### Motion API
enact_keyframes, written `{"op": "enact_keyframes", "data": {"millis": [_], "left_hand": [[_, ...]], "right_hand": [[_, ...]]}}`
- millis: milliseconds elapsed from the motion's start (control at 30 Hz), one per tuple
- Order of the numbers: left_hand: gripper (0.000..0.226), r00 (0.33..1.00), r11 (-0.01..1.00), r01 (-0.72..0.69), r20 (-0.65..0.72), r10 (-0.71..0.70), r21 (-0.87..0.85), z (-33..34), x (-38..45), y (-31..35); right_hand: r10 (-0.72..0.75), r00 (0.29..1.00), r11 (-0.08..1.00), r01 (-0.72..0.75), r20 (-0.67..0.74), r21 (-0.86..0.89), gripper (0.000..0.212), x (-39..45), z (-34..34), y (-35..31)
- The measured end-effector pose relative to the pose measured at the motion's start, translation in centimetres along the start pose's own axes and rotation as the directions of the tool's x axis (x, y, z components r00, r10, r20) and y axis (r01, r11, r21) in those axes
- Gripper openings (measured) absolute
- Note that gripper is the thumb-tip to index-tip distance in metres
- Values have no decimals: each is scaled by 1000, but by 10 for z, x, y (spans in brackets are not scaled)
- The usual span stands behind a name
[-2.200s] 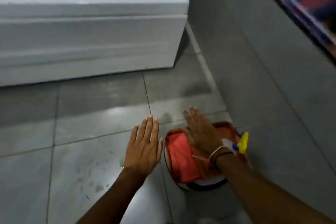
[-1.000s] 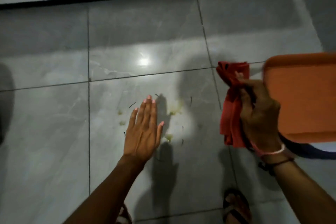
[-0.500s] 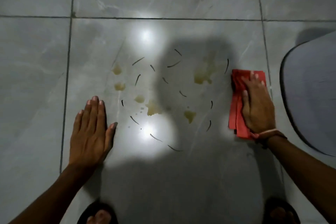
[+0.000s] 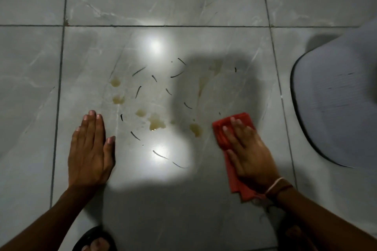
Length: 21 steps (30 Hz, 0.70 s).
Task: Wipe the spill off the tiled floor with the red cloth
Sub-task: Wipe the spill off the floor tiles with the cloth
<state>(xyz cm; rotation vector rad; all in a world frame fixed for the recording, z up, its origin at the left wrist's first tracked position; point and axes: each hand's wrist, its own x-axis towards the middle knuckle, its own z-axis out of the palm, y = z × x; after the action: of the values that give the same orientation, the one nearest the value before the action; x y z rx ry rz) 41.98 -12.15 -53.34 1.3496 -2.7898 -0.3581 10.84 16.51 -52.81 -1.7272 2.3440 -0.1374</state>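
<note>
Yellowish puddles of the spill point(image 4: 156, 124) and thin dark strands lie scattered on the grey tiled floor point(image 4: 142, 6). A faint wet smear point(image 4: 204, 85) runs through the spill's right part. My right hand point(image 4: 247, 149) presses flat on the folded red cloth point(image 4: 220, 130), which lies on the floor just right of the nearest puddle point(image 4: 196, 129). My left hand point(image 4: 90, 149) rests flat on the tile left of the spill, fingers together, holding nothing.
A round grey-white object with a dark rim point(image 4: 336, 98) sits on the floor at the right edge. My sandalled feet point(image 4: 94, 240) show at the bottom. Bright light reflections point(image 4: 155, 46) glare on the tile.
My right hand has dragged the red cloth down and toward me, leaving a smear where a puddle was. Earlier it took the cloth from the orange container and brought it to the floor.
</note>
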Motion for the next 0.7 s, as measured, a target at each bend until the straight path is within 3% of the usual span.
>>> {"op": "enact_keyframes", "data": {"millis": [133, 200, 267, 367, 500, 600, 700], "left_hand": [[69, 999, 1000, 23, -25, -23, -13, 1, 0, 4], [68, 999, 1000, 15, -33, -15, -13, 1, 1, 3], [67, 999, 1000, 6, -32, -6, -7, 3, 0, 1], [66, 999, 1000, -6, -41, 5, -23, 3, 1, 0], [66, 999, 999, -25, -44, 24, -28, 2, -1, -3], [65, 998, 999, -27, -52, 26, -28, 4, 0, -5], [64, 998, 999, -26, -62, 24, -19, 4, 0, -4]], "right_hand": [[274, 949, 962, -268, -154, 57, 59, 70, -23, 45], [339, 925, 940, -328, -173, 92, 62, 131, -34, 41], [283, 946, 959, -274, -159, 79, 64, 182, -38, 17], [69, 989, 998, -67, -134, 16, 65, 200, -27, -41], [-248, 969, 969, 248, -4, -22, 71, 90, 3, -95], [-374, 924, 923, 380, 85, -63, 66, 25, 4, -56], [-261, 963, 954, 268, 64, -131, 63, 47, -14, 16]]}}
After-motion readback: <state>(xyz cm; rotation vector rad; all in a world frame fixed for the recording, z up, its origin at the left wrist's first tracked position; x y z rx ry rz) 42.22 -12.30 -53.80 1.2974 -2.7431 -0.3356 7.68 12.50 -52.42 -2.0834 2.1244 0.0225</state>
